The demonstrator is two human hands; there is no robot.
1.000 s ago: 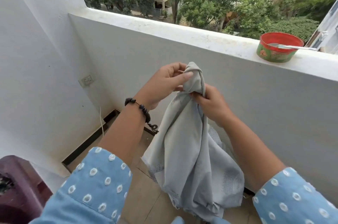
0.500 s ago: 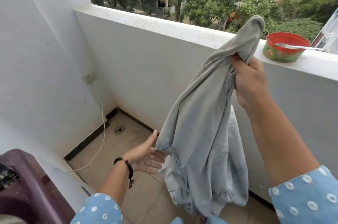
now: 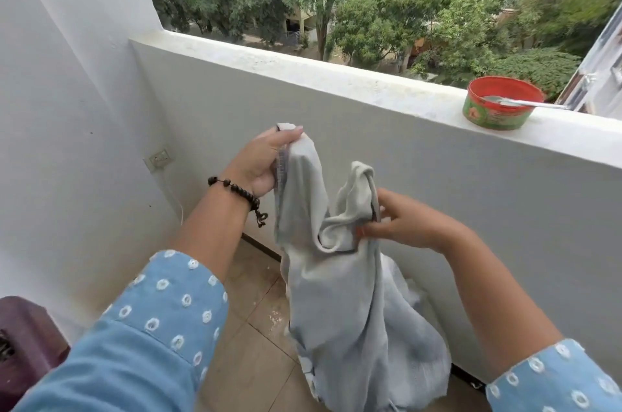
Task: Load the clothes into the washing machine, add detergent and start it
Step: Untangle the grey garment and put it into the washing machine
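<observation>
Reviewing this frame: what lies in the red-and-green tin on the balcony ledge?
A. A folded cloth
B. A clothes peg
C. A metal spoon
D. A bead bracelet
C: a metal spoon rests in the open tin on the ledge, its handle sticking out over the rim to the right; the bead bracelet is on the left wrist instead.
</observation>
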